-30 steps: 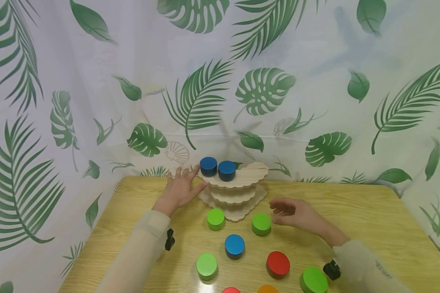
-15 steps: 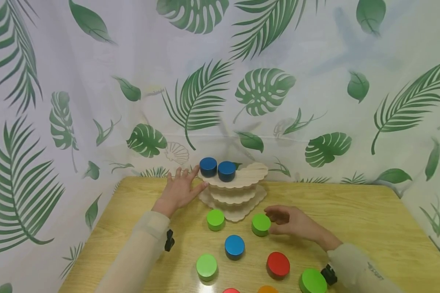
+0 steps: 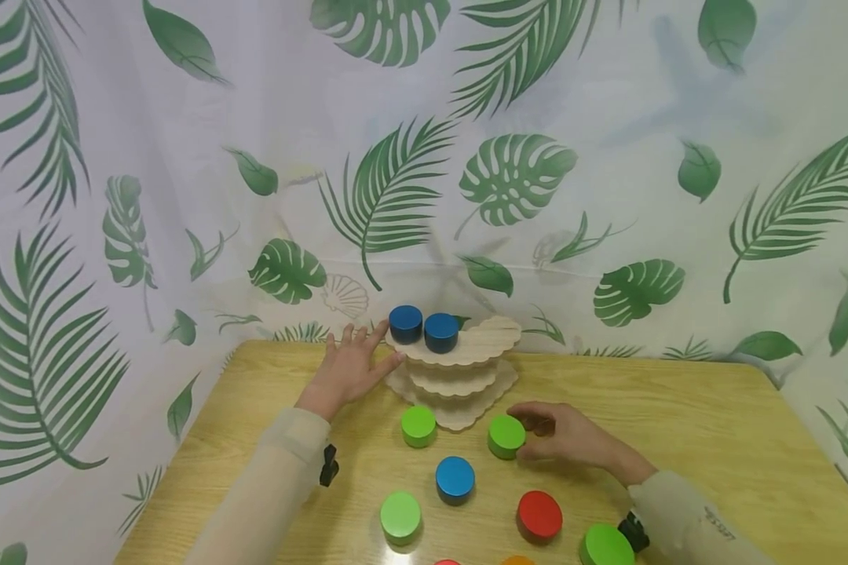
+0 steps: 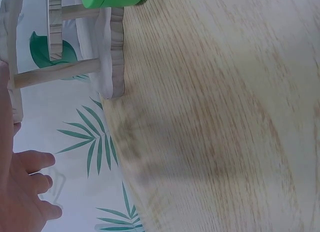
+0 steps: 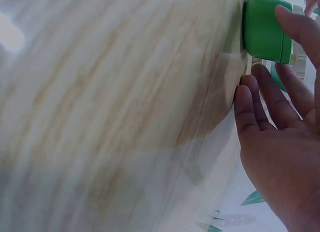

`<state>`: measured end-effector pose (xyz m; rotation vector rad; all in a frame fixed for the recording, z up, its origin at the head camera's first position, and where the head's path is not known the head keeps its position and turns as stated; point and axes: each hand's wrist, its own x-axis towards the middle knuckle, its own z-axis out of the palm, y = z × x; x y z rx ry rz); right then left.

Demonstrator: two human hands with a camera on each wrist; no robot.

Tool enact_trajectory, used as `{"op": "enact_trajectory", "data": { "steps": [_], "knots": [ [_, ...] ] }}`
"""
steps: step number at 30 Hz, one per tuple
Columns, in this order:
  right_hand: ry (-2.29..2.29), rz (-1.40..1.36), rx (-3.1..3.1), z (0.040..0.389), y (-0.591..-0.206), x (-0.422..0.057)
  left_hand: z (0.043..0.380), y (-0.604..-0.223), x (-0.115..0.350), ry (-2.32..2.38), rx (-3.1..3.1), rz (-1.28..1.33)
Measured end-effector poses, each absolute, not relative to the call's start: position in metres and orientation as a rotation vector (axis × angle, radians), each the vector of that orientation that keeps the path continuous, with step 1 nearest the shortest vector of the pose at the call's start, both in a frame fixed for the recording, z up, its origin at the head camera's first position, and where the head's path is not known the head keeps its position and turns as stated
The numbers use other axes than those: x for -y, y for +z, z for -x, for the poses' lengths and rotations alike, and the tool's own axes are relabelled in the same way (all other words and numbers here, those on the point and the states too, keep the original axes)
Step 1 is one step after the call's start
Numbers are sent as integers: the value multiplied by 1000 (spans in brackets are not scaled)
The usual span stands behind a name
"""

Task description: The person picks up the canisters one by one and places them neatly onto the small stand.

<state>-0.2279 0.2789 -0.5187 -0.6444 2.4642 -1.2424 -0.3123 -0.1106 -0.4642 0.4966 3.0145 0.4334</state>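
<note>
In the head view my left hand (image 3: pixel 350 369) lies with spread fingers at the left end of a tiered wooden stand (image 3: pixel 491 339). Its thumb and index finger touch or nearly touch the top tier's edge. Two blue round tins (image 3: pixel 406 324) sit side by side on that tier. My right hand (image 3: pixel 568 441) is beside a green round tin (image 3: pixel 506 436) on the table, thumb and fingers apart around its right side. From the right wrist view, the thumb is against or very near the green tin (image 5: pixel 267 30), while the fingers stand below it without clearly gripping.
More round tins stand on the table (image 3: pixel 692 416): a green one (image 3: pixel 418 426), a blue one (image 3: pixel 455 480), a light green one (image 3: pixel 400 518), a red one (image 3: pixel 539 516) and a green one (image 3: pixel 607 545) by the right wrist. A leaf-patterned cloth (image 3: pixel 424 196) hangs behind.
My right hand has moved left and slightly down, closing in on the green tin. My left hand stays at the stand. The head view has shifted slightly.
</note>
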Motion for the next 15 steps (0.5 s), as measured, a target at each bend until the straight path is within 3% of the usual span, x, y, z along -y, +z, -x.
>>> {"op": "enact_trajectory", "data": {
  "steps": [15],
  "knots": [
    [-1195,648,-2483,229,-516,-274,311,-463,109,421,-3035,-506]
  ]
}}
